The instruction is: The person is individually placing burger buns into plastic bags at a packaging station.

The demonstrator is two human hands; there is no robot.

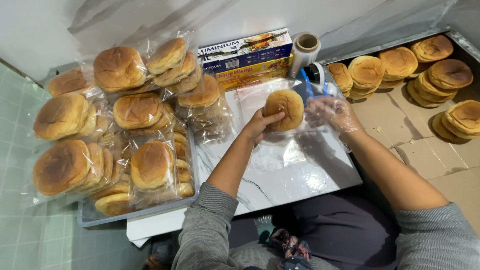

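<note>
Item: one round bun (284, 109), above the marble board (280, 175), just right of the bagged buns (150, 165). My left hand (260, 125) grips its edge; my right hand (331, 114) holds a clear bag (300, 145). Likely light, soft, crushable; I judge a rim hold best.

Golden-brown bun (284, 108); clear bag (300, 125); grey sleeves (207, 227); white, grey-veined board (280, 175); pale green tiles (30, 235).

Bagged buns (120, 130) crowd left; boxes (247, 57), film roll (305, 50) block rear; marble board (285, 175) near edge free.
</note>
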